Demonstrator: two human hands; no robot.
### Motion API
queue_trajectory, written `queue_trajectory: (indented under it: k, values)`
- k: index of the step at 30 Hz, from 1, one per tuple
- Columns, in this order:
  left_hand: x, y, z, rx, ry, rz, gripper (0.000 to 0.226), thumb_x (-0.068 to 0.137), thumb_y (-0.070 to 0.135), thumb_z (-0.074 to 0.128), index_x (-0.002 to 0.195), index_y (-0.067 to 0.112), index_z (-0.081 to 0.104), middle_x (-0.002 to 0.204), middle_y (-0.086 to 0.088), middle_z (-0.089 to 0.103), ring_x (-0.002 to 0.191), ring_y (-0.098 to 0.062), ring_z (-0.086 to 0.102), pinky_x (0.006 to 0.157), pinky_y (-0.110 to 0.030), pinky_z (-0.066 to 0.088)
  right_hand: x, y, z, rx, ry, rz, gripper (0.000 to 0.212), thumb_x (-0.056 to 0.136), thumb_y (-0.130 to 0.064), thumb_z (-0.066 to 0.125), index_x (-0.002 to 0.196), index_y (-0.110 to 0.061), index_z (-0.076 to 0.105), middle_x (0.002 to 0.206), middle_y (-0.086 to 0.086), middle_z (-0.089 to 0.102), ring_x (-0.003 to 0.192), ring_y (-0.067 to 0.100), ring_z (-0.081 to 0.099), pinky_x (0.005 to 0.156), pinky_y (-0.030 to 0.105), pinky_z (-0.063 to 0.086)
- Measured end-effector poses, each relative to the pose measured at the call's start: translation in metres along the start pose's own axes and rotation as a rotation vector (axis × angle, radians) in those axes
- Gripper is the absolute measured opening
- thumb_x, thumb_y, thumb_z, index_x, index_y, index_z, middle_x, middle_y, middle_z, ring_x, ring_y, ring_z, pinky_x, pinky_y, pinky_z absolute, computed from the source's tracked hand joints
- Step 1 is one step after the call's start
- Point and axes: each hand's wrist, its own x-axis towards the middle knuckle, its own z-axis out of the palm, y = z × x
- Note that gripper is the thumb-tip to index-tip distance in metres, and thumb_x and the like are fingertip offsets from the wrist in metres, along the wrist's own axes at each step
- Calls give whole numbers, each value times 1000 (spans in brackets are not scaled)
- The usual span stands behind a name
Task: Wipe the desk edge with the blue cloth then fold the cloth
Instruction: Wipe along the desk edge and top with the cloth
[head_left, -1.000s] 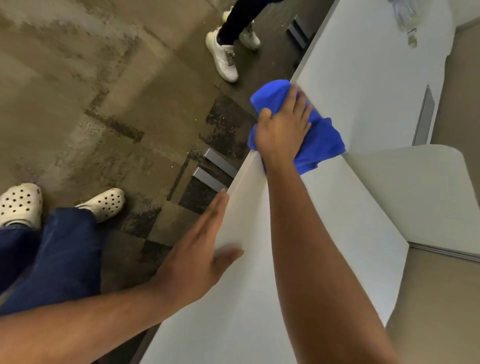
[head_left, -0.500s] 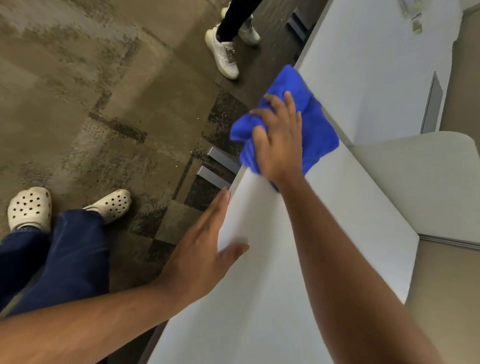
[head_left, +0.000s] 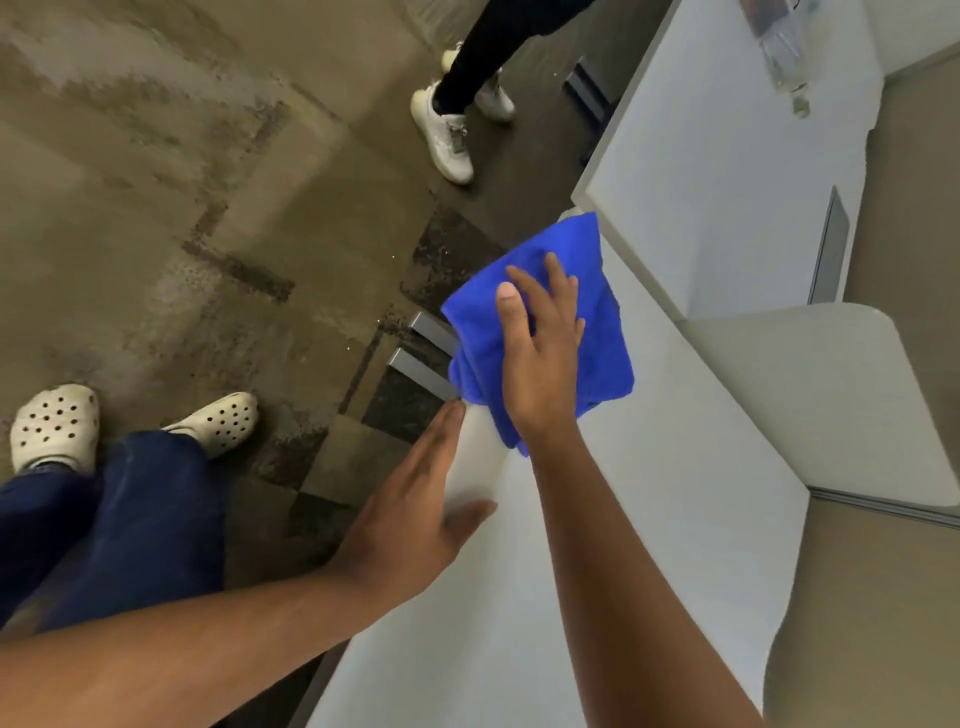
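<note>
The blue cloth (head_left: 597, 332) lies bunched over the left edge of the white desk (head_left: 649, 519), part of it hanging past the edge. My right hand (head_left: 540, 353) presses flat on the cloth, fingers spread and the thumb on its left side. My left hand (head_left: 415, 514) rests flat on the desk edge just below the cloth, fingers together and holding nothing; its fingertips almost touch the cloth's lower corner.
A second white desk (head_left: 727, 171) adjoins farther away, with a clear plastic bottle (head_left: 784, 57) on it. A grey partition (head_left: 810, 400) stands to the right. Another person's white sneakers (head_left: 449, 137) stand on the carpet ahead. My cream clogs (head_left: 218, 421) are at the left.
My right hand has slid the cloth toward me along the desk edge, and the cloth now hangs farther over the side. My left hand has stayed in place.
</note>
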Motion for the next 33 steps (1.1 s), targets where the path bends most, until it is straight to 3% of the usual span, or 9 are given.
queue_trajectory:
  k: [5, 8, 11, 14, 18, 21, 24, 29, 33]
  values:
    - [-1, -9, 2, 48, -2, 48, 92, 98, 55, 57, 163, 29, -2, 170, 20, -3, 145, 22, -13, 113, 1, -5, 35, -6, 18, -220, 158, 372, 93, 100, -60, 53, 167, -12, 9, 176, 14, 8, 163, 34, 5, 131, 52, 6]
    - [0, -6, 3, 25, -11, 5, 94, 99, 59, 50, 158, 41, -20, 166, 29, -18, 147, 14, -15, 115, -7, -5, 71, -11, 20, -330, 140, 311, 87, 102, -41, 53, 166, -7, 4, 176, 15, 7, 163, 35, 5, 131, 53, 8]
    - [0, -2, 1, -12, -37, -35, 96, 98, 58, 52, 154, 47, -25, 165, 31, -19, 149, 7, -7, 122, -23, 8, 91, -13, 13, -436, 99, 138, 78, 102, -24, 49, 167, -8, 9, 177, 13, 6, 163, 36, 6, 131, 54, 12]
    - [-2, 0, -3, -32, -48, -18, 95, 98, 58, 53, 157, 45, -21, 167, 28, -15, 152, 4, -1, 126, -28, 16, 91, -6, 6, -548, -33, -132, 59, 101, -20, 46, 160, -15, 38, 177, 8, 9, 163, 39, 2, 131, 56, 10]
    - [-3, -1, -4, -78, -26, 10, 94, 98, 49, 60, 159, 42, -10, 168, 25, -7, 150, 12, 1, 125, -20, 16, 46, 20, -13, -437, -249, -460, 49, 96, -28, 40, 130, -11, 71, 150, 5, 58, 161, 31, 19, 132, 53, 8]
    - [1, -6, 1, -84, -12, 34, 96, 95, 44, 66, 159, 41, -5, 167, 29, -3, 145, 24, -2, 116, -2, 8, 45, 38, -28, -354, -318, -748, 38, 92, -27, 43, 103, -9, 74, 111, 7, 73, 131, 28, 56, 127, 50, 24]
    - [2, -8, 3, -55, -31, 21, 97, 95, 50, 63, 155, 47, -14, 158, 41, -13, 129, 39, -13, 101, 10, -3, 104, 35, -35, -493, -415, -1006, 37, 90, -36, 43, 81, -9, 66, 81, 9, 65, 83, 31, 57, 95, 44, 44]
    - [3, -9, 2, -51, -62, 8, 96, 97, 53, 58, 157, 45, -16, 155, 44, -19, 127, 39, -17, 100, 10, -7, 169, 21, -40, -595, -322, -977, 42, 92, -40, 39, 68, -11, 56, 65, 1, 49, 63, 25, 46, 73, 41, 42]
    - [1, -4, -1, -67, -53, 25, 94, 98, 55, 56, 155, 49, -20, 153, 46, -22, 133, 35, -16, 106, 7, -4, 138, 23, -41, -625, -319, -911, 41, 93, -44, 43, 78, -11, 63, 76, 5, 61, 80, 30, 56, 89, 42, 40]
